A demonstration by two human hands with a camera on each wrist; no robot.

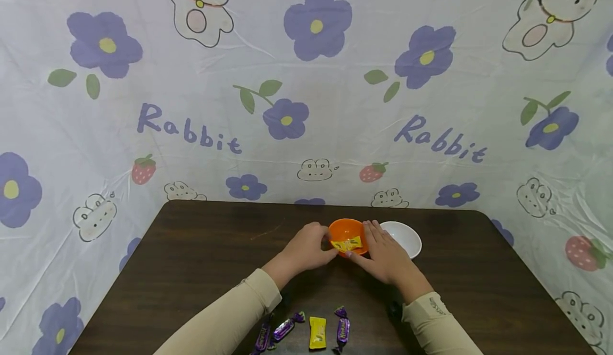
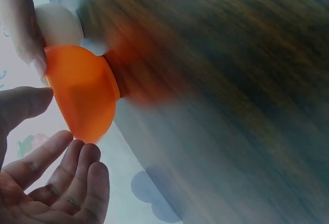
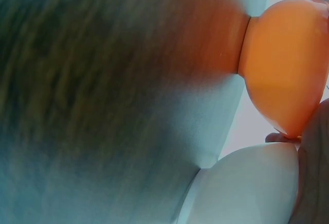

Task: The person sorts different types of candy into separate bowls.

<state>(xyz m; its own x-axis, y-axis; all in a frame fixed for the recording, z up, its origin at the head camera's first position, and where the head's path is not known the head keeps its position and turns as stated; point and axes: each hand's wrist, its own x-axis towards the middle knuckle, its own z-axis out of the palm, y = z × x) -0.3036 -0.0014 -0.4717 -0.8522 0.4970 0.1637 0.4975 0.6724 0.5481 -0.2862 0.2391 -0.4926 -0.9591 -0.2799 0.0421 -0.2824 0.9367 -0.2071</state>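
An orange bowl (image 1: 346, 230) stands on the dark table, with yellow-wrapped candy (image 1: 353, 243) inside it. My left hand (image 1: 308, 246) holds the bowl's left side, thumb at the near rim; in the left wrist view its curled fingertips (image 2: 87, 154) meet the orange wall. On the other side my right hand (image 1: 385, 254) holds the bowl, its fingers along the right rim and its thumb at the near edge. A white bowl (image 1: 407, 238) stands close on the right, partly hidden by that hand. In the right wrist view, right-hand fingertips (image 3: 281, 137) show between both bowls.
Near the table's front edge lie a yellow candy (image 1: 317, 332) and purple-wrapped candies, one to its right (image 1: 342, 329) and two to its left, partly by the left sleeve (image 1: 230, 312). A printed cloth (image 1: 335, 89) hangs behind the dark wooden table (image 1: 201, 248).
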